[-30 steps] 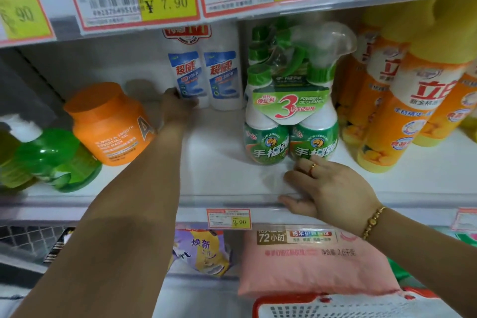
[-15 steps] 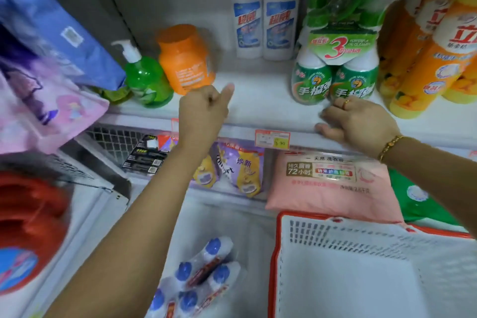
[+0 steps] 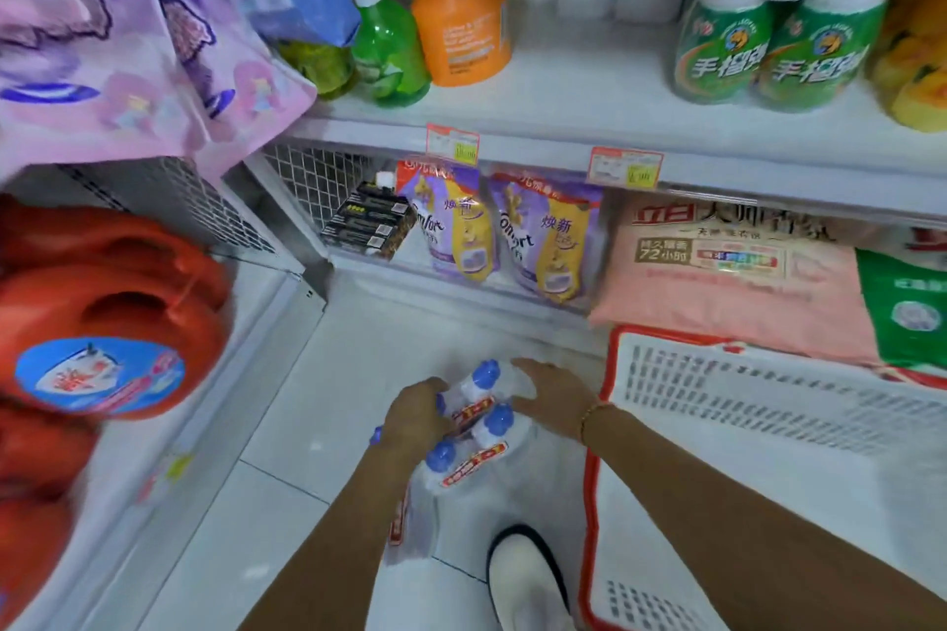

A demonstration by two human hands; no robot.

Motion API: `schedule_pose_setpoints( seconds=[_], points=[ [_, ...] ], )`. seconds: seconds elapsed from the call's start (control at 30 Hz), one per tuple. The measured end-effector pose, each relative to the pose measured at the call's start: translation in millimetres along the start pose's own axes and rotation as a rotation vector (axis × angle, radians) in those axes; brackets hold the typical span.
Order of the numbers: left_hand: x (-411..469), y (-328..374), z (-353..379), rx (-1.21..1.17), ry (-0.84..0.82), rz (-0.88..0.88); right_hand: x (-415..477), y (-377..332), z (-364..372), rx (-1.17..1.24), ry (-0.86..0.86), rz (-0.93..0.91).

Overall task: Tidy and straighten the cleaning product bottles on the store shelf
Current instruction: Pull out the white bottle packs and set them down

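Two hands reach bottles [image 3: 499, 419] lying on the floor [image 3: 287, 425] beside a basket [image 3: 768, 405]. One, the left hand [image 3: 417, 418], curls round them; the right hand [image 3: 556, 395] rests flat against them. Best lifted together, supported underneath, then stood upright on the shelf [image 3: 563, 92].

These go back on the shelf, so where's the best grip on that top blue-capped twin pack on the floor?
I'd grip the top twin pack at its necks, just under the blue caps, from above, one hand per side. It lies on the floor against another pack, and the red band joins the bottles there. The left hand and right hand flank it.
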State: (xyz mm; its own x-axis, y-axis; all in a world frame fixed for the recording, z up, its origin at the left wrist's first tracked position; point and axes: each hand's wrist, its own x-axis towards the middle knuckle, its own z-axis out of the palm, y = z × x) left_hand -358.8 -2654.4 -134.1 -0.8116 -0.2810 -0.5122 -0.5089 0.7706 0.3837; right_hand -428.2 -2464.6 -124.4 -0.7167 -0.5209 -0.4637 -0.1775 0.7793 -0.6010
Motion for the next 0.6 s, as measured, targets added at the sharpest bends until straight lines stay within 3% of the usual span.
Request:
schedule_pose_setpoints(
  seconds=[0.1, 0.27, 0.47, 0.6],
  points=[
    [4, -6, 7, -0.011, 0.127, -0.048, -7, 0, 23, 0.208, 0.028, 0.12],
    [4, 4, -2, 0.036, 0.249, -0.002, -12, 1, 16, 0.324, 0.1, 0.133],
    [-36, 65, -80, 0.198, 0.338, 0.235, -23, -8, -31, 0.419, 0.293, -0.043],
    [-105, 117, -164, 0.206, 0.523, 0.38, -38, -22, -57, 0.452, 0.374, -0.187]
  ],
)
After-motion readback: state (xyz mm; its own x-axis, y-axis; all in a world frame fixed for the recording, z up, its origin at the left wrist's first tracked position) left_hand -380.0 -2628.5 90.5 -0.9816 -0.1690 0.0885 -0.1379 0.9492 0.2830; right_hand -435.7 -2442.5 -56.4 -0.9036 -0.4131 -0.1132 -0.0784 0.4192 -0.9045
